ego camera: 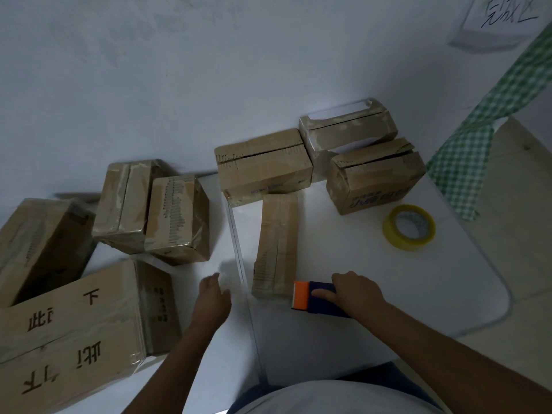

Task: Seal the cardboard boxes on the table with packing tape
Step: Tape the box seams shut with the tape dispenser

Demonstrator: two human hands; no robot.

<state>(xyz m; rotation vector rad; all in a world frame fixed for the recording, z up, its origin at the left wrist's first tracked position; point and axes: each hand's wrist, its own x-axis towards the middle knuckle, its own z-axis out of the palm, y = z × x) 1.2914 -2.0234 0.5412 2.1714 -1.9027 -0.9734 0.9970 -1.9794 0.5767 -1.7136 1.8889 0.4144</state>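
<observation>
A narrow cardboard box [276,243] lies lengthwise on the white table [343,279] in front of me. My right hand [354,289] grips a blue cutter with an orange head [313,298], its head beside the box's near right corner. My left hand [212,297] hovers with loosely curled fingers left of the box and holds nothing. A roll of yellow packing tape [408,227] lies flat to the right. Three more boxes stand behind: one [263,167], one with a white top [348,130], and one with loose flaps [375,177].
On a second white surface to the left sit several taped boxes: two small ones [124,204] [177,219] and larger ones [38,246] [77,333]. A green checked cloth [478,135] hangs at the right. A paper sign [504,16] is on the wall.
</observation>
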